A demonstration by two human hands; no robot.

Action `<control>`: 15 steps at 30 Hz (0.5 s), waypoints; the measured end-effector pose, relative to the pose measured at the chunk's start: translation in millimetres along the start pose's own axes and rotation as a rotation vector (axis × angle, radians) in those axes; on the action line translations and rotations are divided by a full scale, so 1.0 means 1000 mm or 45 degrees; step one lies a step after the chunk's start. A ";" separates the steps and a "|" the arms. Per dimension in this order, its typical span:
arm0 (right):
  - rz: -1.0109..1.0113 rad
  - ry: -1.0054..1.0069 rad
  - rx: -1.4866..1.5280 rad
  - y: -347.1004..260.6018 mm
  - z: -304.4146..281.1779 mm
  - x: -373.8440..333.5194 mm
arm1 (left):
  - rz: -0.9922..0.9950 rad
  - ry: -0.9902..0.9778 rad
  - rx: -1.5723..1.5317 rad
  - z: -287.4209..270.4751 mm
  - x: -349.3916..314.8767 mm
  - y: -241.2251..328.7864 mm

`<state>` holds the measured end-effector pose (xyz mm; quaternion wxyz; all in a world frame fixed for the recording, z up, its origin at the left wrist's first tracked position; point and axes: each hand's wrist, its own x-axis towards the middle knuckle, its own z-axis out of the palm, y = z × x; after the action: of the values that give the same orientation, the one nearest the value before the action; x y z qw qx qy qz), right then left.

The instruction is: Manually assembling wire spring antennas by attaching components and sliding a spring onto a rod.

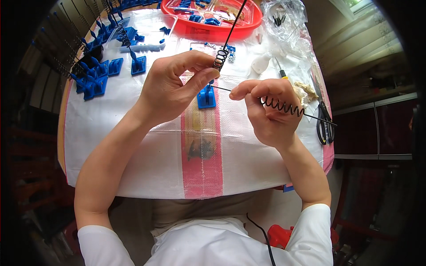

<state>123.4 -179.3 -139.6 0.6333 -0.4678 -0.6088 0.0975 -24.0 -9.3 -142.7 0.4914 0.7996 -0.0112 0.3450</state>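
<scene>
Between the thumb and fingers of my left hand [171, 86] is the lower end of an upright black coil spring [221, 56], its straight wire rising toward the top edge. Directly below those fingertips, a blue plastic base [206, 100] rests on the table. My right hand [273, 122] is closed around a second black wire spring [284, 106], which lies across the fingers. One straight end of it points left to the top of the blue base; the other sticks out to the right. Whether the wire tip enters the base is too small to tell.
Blue bases [95, 77] with upright springs crowd the back left, near a clear plastic tray [146, 46]. A red basin [213, 31] of parts stands at the back. To the right lie a screwdriver [281, 70], black-handled scissors [325, 126] and clear plastic bags [290, 40].
</scene>
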 end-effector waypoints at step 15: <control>0.018 0.021 0.016 0.000 0.003 0.002 | 0.001 0.014 -0.002 0.000 0.000 0.001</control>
<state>121.6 -176.2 -138.7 0.6404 -0.4688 -0.5997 0.1021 -24.2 -9.8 -142.2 0.4919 0.7974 -0.0090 0.3496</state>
